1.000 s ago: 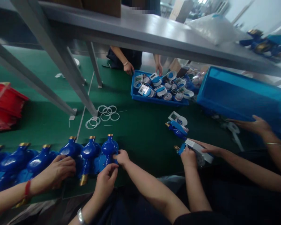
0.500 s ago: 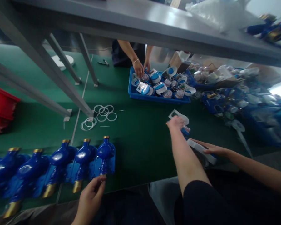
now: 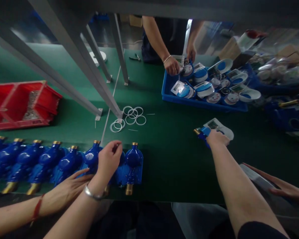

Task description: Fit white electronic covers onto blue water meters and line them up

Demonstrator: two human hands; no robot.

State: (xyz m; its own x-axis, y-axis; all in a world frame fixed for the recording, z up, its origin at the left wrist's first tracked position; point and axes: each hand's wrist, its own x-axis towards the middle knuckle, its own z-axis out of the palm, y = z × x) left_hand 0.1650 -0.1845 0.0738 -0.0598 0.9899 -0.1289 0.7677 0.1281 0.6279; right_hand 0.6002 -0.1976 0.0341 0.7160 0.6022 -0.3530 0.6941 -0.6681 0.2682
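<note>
My left hand (image 3: 110,160), with a silver bracelet, hovers over a row of blue water meter bodies (image 3: 91,157) with brass ends. Its fingers are curled closed; anything inside them is hidden. The end meter body (image 3: 134,162) lies to its right. My right hand (image 3: 218,137) reaches forward, closed around a blue water meter (image 3: 203,132) with a brass end pointing left. A white cover with a display window (image 3: 220,127) shows just beyond the fingers. My grip hides much of this meter.
Several white rings (image 3: 131,118) lie behind the row. Red bins (image 3: 27,104) and metal posts (image 3: 84,56) stand left. A co-worker's hands (image 3: 173,65) work at a blue tray (image 3: 201,105) of meter parts. Other co-workers' hands reach in from left (image 3: 67,191) and right (image 3: 286,191).
My left hand has left the end meter's brass end and risen over the row. The view has swung left. A co-worker's hand has come in over the row from the left.
</note>
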